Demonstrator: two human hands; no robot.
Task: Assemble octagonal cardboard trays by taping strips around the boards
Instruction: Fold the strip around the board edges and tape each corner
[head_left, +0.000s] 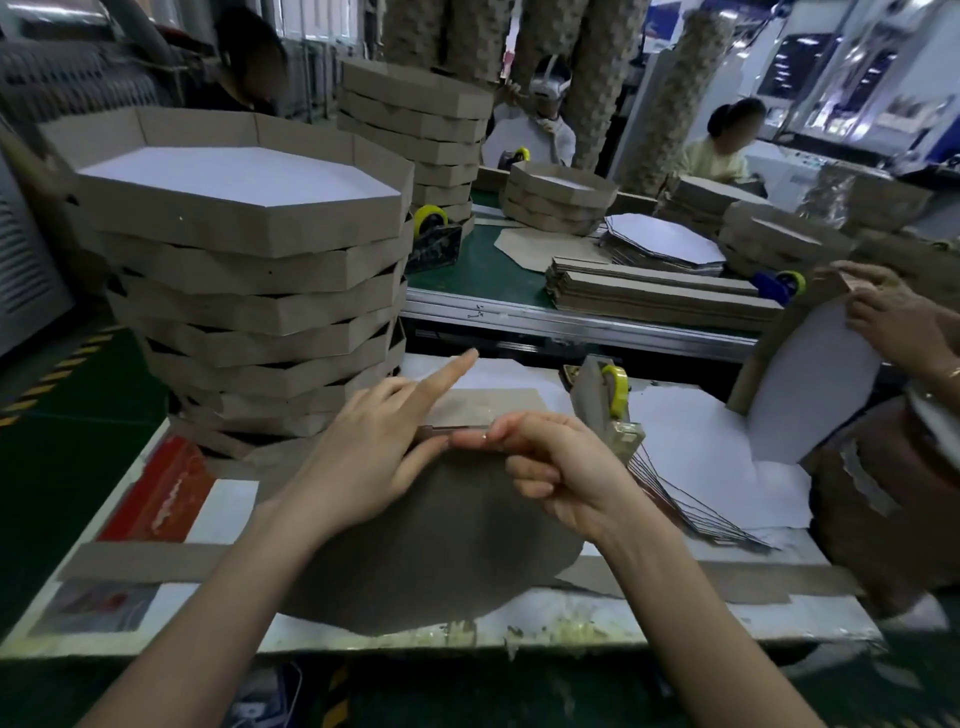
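A grey-brown octagonal board (431, 540) lies flat on the bench (675, 618), its far edge meeting a cardboard strip (483, 408). The left hand (374, 452) presses that edge, index finger extended, while the right hand (556, 467) pinches the same edge, its other fingers curled. A tape dispenser (605, 402) stands just beside them, and a tall stack of finished trays (249, 291) rises at left.

Both forearms are bare, no sleeves; left hand (363, 457) and right hand (558, 470) ungloved.
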